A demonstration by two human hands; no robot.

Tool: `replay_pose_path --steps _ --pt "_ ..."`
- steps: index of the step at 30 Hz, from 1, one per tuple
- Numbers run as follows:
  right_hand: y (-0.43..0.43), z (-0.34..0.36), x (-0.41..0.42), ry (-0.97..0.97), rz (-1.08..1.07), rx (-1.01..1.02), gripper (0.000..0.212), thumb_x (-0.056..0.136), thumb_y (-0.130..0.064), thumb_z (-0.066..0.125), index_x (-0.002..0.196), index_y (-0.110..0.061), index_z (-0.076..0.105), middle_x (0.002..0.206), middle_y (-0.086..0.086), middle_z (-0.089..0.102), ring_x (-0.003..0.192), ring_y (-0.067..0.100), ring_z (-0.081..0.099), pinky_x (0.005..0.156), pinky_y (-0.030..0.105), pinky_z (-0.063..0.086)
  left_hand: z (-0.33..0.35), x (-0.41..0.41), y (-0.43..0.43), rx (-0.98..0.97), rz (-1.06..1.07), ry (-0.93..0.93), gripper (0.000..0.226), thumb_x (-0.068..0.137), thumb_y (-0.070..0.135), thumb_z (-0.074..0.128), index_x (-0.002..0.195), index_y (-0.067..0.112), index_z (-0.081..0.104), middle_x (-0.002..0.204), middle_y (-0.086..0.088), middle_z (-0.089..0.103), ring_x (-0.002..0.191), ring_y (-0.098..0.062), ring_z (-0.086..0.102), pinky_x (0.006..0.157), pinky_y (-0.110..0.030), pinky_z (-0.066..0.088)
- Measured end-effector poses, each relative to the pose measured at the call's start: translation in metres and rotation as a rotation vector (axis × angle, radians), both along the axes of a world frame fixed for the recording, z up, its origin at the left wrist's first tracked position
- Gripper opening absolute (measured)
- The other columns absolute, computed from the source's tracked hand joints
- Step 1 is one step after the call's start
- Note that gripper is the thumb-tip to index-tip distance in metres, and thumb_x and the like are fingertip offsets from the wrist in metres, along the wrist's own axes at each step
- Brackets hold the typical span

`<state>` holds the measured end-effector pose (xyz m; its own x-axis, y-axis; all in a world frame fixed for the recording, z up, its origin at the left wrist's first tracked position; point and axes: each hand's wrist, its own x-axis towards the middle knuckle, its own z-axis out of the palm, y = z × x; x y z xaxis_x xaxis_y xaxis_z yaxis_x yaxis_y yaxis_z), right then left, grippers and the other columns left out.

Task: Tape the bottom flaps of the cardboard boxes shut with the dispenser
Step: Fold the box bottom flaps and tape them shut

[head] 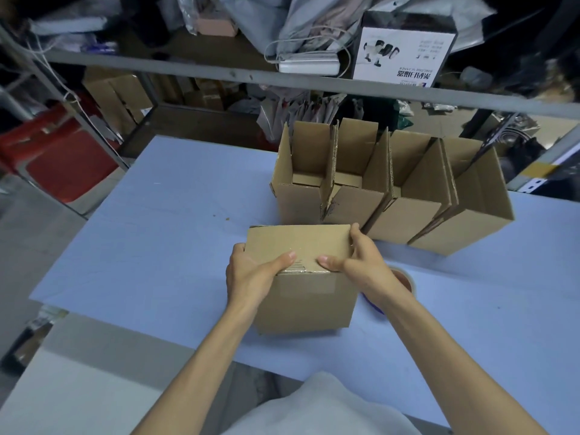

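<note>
A small cardboard box (301,296) stands on the pale blue table (157,246) in front of me, its closed flaps facing up with clear tape across the seam. My left hand (251,271) grips its left side, thumb lying on the top near the seam. My right hand (361,262) grips the right side, thumb on the top and fingers curled over the far right edge. The tape dispenser (405,281), a brown roll on a blue frame, lies on the table just right of the box, mostly hidden by my right wrist.
Several open-topped cardboard boxes (376,183) stand in a row behind the held box. A grey metal shelf rail (219,73) crosses the back, with bags, a white printed carton (405,51) and clutter. A red bin (62,164) sits at the left on the floor.
</note>
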<state>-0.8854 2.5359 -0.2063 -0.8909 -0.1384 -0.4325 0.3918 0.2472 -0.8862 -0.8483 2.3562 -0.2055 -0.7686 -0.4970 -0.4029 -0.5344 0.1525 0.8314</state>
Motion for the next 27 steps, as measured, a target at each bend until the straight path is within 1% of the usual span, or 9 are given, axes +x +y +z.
replay_pose_path --steps 3,5,8,10,12,14,19,23,27 --pt "0.003 0.001 0.004 0.147 -0.083 -0.034 0.085 0.084 -0.005 0.071 0.151 -0.022 0.023 0.147 -0.007 0.032 0.131 0.004 0.033 0.106 0.022 0.032 0.0 -0.005 -0.005 0.003 -0.019 0.019 0.067 0.059 0.047 0.088 0.106 0.02 0.048 0.106 0.005 0.063 0.096 -0.016 0.062 0.082 -0.037 0.053" --pt "0.005 0.006 0.01 0.49 -0.121 0.134 0.064 0.084 -0.012 0.072 0.141 -0.027 0.045 0.145 -0.002 0.039 0.136 0.012 0.033 0.111 0.029 0.031 -0.001 -0.011 -0.004 -0.054 -0.05 0.015 0.076 0.066 0.051 0.083 0.119 0.02 0.038 0.12 0.002 0.055 0.103 -0.019 0.057 0.086 -0.036 0.049" --pt "-0.001 0.004 0.016 0.838 0.129 0.341 0.038 0.078 -0.025 0.078 0.116 -0.02 0.069 0.129 -0.001 0.057 0.125 0.018 0.047 0.103 0.038 0.041 -0.004 -0.013 0.004 -0.225 -0.108 0.127 0.077 0.076 0.049 0.075 0.134 0.024 0.032 0.133 -0.005 0.033 0.116 -0.026 0.04 0.094 -0.032 0.038" --pt "-0.009 -0.001 0.018 0.873 0.185 0.418 0.025 0.077 -0.02 0.079 0.101 -0.015 0.076 0.111 0.0 0.068 0.105 0.022 0.061 0.083 0.043 0.053 -0.004 -0.009 0.005 -0.445 -0.186 0.297 0.054 0.08 0.047 0.072 0.126 0.027 0.053 0.128 -0.001 0.036 0.118 -0.023 0.032 0.094 -0.028 0.037" --pt "-0.013 -0.007 0.017 0.955 0.143 0.474 0.017 0.076 -0.014 0.079 0.092 -0.01 0.077 0.098 0.001 0.073 0.093 0.027 0.067 0.07 0.041 0.056 -0.006 -0.008 -0.002 -0.551 -0.368 0.485 0.029 0.08 0.04 0.074 0.104 0.025 0.071 0.114 0.007 0.053 0.11 -0.014 0.042 0.088 -0.03 0.046" --pt "-0.013 -0.009 0.014 1.017 0.106 0.488 0.013 0.077 -0.015 0.077 0.088 -0.01 0.078 0.093 0.0 0.075 0.088 0.025 0.07 0.066 0.037 0.057 -0.008 -0.006 -0.009 -0.622 -0.525 0.598 0.02 0.076 0.034 0.077 0.091 0.022 0.075 0.093 0.01 0.064 0.092 -0.011 0.055 0.078 -0.03 0.048" --pt "-0.018 -0.014 0.008 1.134 0.117 0.543 0.013 0.076 -0.022 0.073 0.084 -0.013 0.078 0.088 -0.003 0.075 0.082 0.02 0.072 0.063 0.029 0.057 -0.016 -0.008 -0.01 -0.857 -0.476 0.689 0.009 0.077 0.027 0.073 0.079 0.018 0.075 0.072 0.006 0.065 0.069 -0.019 0.058 0.064 -0.022 0.035" --pt "-0.008 -0.026 -0.001 1.186 0.19 0.545 0.03 0.074 -0.02 0.081 0.101 -0.008 0.075 0.107 0.004 0.072 0.097 0.024 0.069 0.081 0.033 0.055 -0.023 -0.013 -0.016 -0.776 -0.522 0.636 0.019 0.079 0.026 0.076 0.096 0.018 0.072 0.089 0.006 0.066 0.085 -0.016 0.058 0.075 -0.024 0.043" --pt "0.003 -0.028 -0.008 1.179 0.467 0.631 0.062 0.066 -0.022 0.087 0.121 -0.006 0.065 0.124 0.009 0.063 0.11 0.03 0.062 0.091 0.036 0.046 -0.027 -0.007 -0.032 -0.707 -0.71 0.526 0.054 0.07 0.024 0.083 0.12 0.021 0.062 0.113 0.006 0.057 0.108 -0.015 0.053 0.09 -0.029 0.047"
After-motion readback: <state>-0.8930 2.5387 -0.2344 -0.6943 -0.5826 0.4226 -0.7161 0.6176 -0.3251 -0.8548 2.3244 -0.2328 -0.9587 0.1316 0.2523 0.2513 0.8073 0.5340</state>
